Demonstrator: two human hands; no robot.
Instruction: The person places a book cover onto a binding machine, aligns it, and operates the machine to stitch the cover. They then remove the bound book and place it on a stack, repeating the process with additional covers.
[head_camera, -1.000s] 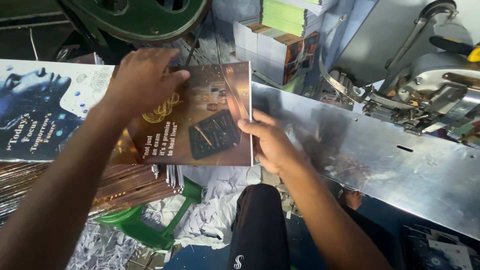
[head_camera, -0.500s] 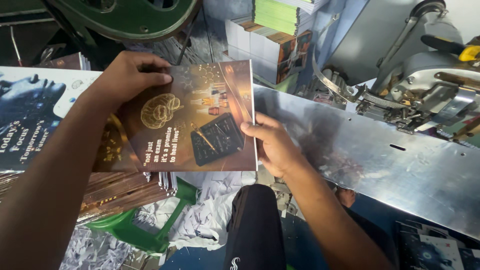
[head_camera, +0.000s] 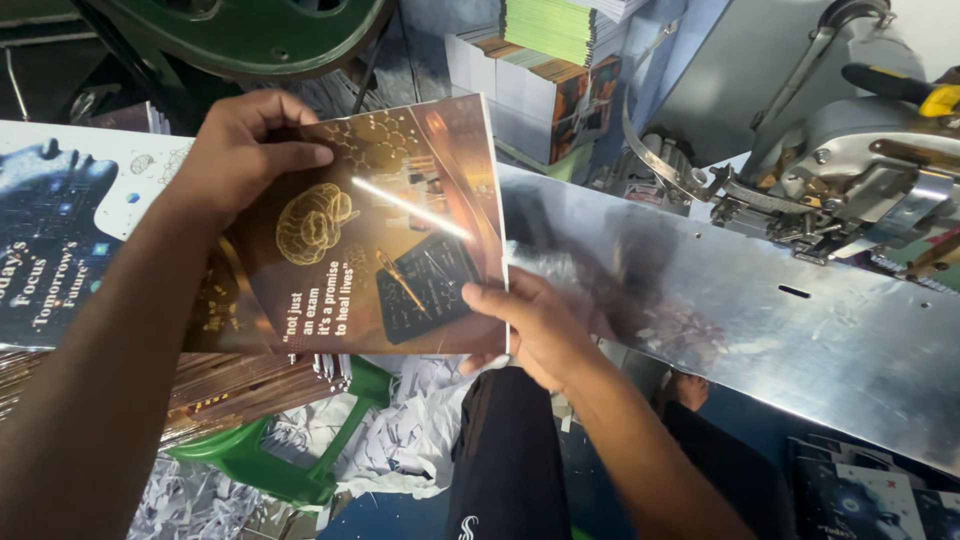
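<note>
A glossy brown printed cover sheet with a gold brain picture is held up in front of me by both hands. My left hand pinches its top left edge, thumb on the face. My right hand grips its lower right corner from beneath. The sheet hangs over a stack of similar brown sheets at the lower left and reaches the left end of a slanted shiny metal plate.
A blue printed sheet lies at the far left. Stacked booklets stand at the back. A metal machine head sits at the right. A green stool and white paper scraps are below, beside my dark trouser leg.
The brown sheet has been lifted and tilted toward me, its right edge now upright. My left hand has shifted to its top left edge, and my right hand has slid to its lower corner.
</note>
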